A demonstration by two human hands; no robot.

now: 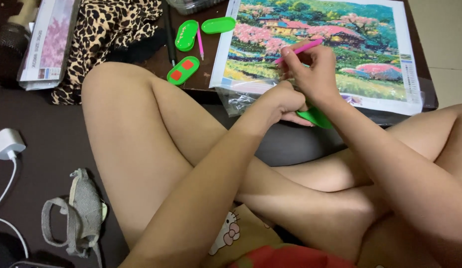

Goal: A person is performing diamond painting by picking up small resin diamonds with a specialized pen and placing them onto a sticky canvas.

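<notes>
My right hand (313, 69) holds a pink pen-shaped tool (299, 50) over the lower left part of a colourful landscape canvas (340, 34) with pink trees and houses. My left hand (285, 101) is closed on a small green tray (315, 118), held just under the right hand at the canvas's near edge. A clear plastic bag (238, 101) lies under the canvas corner beside the left hand.
Three green oval trays (184, 70) (186, 35) (218, 25) and a second pink pen (200, 42) lie left of the canvas on a dark low table. A leopard-print cloth (112, 25), a flat box (47, 44), a white charger (6, 144) and a grey strap item (82, 213) sit left.
</notes>
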